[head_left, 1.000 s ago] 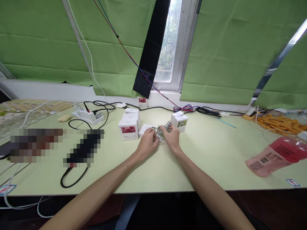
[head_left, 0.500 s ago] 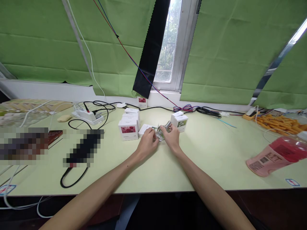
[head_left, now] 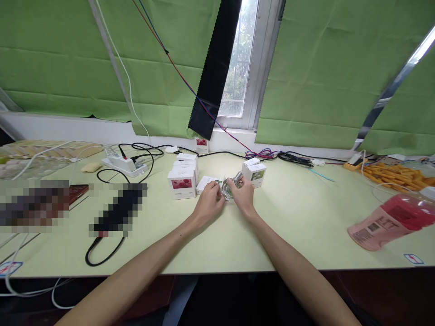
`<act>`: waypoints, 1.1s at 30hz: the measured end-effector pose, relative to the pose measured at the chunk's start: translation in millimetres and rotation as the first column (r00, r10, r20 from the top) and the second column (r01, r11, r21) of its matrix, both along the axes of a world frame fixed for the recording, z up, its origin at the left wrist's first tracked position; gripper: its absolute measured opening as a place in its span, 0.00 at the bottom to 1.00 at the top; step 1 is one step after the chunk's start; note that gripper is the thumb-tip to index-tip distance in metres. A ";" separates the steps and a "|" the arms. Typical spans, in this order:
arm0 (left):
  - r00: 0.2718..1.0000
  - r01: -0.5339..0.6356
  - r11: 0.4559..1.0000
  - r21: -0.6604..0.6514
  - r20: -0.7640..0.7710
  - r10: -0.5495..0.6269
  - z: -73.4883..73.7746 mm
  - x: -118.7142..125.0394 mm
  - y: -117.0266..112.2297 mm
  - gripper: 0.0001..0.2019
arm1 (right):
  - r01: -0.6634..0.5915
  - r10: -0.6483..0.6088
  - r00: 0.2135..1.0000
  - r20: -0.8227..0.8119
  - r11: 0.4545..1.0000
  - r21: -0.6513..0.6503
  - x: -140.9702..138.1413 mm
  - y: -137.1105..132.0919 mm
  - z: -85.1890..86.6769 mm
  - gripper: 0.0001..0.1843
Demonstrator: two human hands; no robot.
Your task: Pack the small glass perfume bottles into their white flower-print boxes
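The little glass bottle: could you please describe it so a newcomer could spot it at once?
Below the window, on the table, the left hand and right hand meet. Held between them is the glass bottle, clear and shiny with a silver cap, unlike the white boxes beside it.

At the middle of the pale green desk (head_left: 288, 217) the person's left hand (head_left: 209, 203) and right hand (head_left: 244, 195) meet around a small clear glass bottle with a silver cap (head_left: 231, 186) — each grip pinched on it, the cap pointing up and to the right. Just beyond the left hand stands a white cardboard box with a red flower picture (head_left: 181, 184), with more white boxes close behind it; a white box with a green picture (head_left: 254, 173) sits just behind the right hand. Farther left lie a white power strip (head_left: 124, 164) and a looping black cable (head_left: 102, 253). Well to the right, a pink plastic bottle (head_left: 384, 225) lies on its side.
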State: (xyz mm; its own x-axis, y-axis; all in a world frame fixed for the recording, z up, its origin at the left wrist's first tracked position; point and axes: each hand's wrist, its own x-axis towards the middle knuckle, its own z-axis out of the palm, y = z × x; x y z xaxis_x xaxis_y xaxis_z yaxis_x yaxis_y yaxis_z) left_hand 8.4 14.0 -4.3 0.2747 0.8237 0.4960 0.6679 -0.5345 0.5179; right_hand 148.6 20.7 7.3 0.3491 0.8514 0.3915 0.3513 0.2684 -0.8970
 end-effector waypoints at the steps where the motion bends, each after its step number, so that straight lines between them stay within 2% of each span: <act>1: 1.000 0.002 1.000 0.000 0.000 -0.002 0.1 0.0 0.0 0.10 | -0.004 0.004 1.000 0.012 1.000 0.007 0.2 0.0 -0.3 0.18; 10: 0.999 0.002 1.000 0.002 -0.035 -0.002 0.0 -0.6 0.5 0.10 | -0.043 0.014 0.966 0.257 0.993 0.108 1.9 -2.1 -3.4 0.13; 17: 0.993 -0.018 0.999 0.041 -0.113 0.023 -1.1 -1.4 2.1 0.10 | -0.083 0.038 0.919 0.393 0.992 0.097 8.0 4.2 -8.9 0.11; 25: 0.999 0.032 0.998 0.055 -0.004 -0.032 -1.8 1.1 2.9 0.11 | -0.075 0.024 0.920 0.392 0.991 0.115 10.3 7.2 -10.5 0.13; 33: 0.988 -0.046 0.996 0.077 -0.146 0.057 -2.6 -1.2 1.6 0.11 | -0.067 0.022 0.922 0.385 0.993 0.102 9.7 7.6 -11.2 0.13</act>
State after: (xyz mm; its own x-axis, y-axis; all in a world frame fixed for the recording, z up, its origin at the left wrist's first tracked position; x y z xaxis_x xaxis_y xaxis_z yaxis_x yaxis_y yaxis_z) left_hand 7.2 15.6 -6.9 0.3079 0.8018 0.5122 0.7618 -0.5303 0.3721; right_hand 158.3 28.3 -3.8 0.1164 0.8059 0.5805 0.6472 0.3818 -0.6599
